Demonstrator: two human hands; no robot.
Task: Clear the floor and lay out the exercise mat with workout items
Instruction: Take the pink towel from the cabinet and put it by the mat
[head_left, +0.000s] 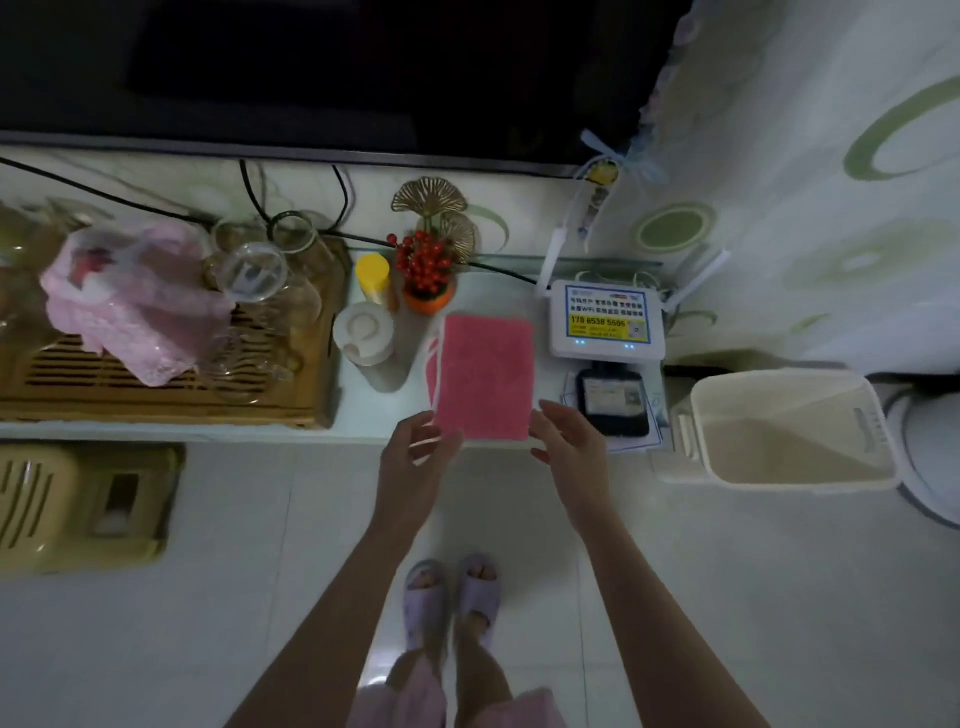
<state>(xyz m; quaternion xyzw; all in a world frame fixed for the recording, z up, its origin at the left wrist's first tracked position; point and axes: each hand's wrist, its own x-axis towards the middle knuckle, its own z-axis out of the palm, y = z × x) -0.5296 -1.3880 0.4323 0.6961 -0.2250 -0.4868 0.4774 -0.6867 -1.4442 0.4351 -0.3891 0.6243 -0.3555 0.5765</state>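
A folded pink towel (484, 375) lies flat on the white TV stand (363, 434), its near edge at the stand's front lip. My left hand (415, 457) hovers at the towel's near left corner, fingers apart, holding nothing. At the near right corner my right hand (569, 441) is spread open too, its fingertips just beside the cloth. Whether either hand touches the towel is unclear. No exercise mat is in view.
A wooden tea tray (156, 395) with glasses and a pink bag (130, 301) fills the stand's left. A white cup (363, 332), yellow-capped bottle (373, 275), berry ornament (426, 270), router (605, 322) and phone (613, 397) surround the towel. A cream bin (789, 431) and a beige stool (78, 509) stand on the tiled floor.
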